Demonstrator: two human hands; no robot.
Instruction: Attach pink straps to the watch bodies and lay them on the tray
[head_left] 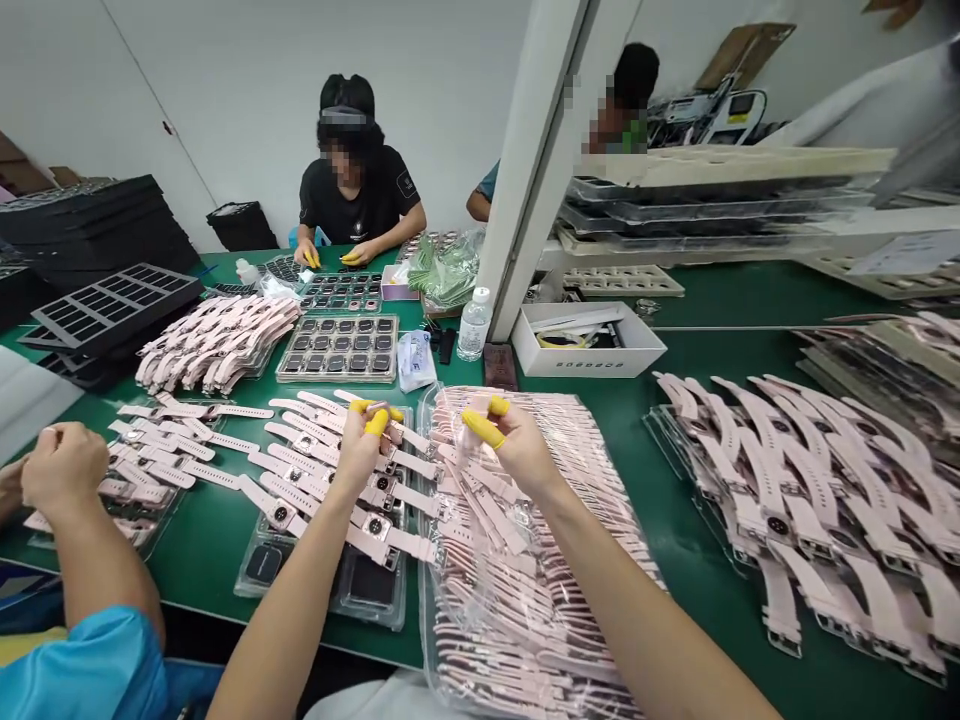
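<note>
Yellow finger covers sit on the fingertips of both my hands. My left hand is closed in a pinch on a small pinkish-grey piece, seen nearly edge-on. To its right, my right hand pinches a pale pink watch strap, partly hidden by the thumb. Below the right hand, many pink straps in clear plastic wrap fill a clear tray. Beneath my left hand and forearm, pink-strapped watches lie across a clear tray of dark square watch faces.
Strapped watches also cover trays at right and far left. Ahead are a tray of watch cases, a water bottle and a white box. A co-worker sits opposite; another person's arm is at left.
</note>
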